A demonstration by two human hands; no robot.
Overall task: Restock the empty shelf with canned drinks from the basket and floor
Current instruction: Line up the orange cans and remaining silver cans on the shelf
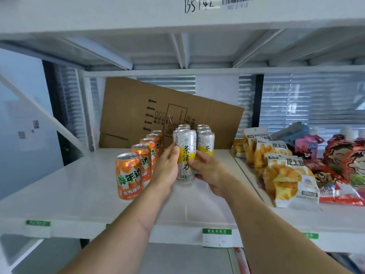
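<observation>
On the white shelf [79,186], a tall white can [185,155] is gripped by the left hand [167,167] and right hand [207,169], apparently being aligned before 2 matching rows, beside 4 orange cans [129,175].

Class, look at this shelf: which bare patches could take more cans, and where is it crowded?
Bare shelf board lies left of the orange cans, and in front of both hands to the front edge. It is crowded around the white cans and the snack bags to the right.
</observation>
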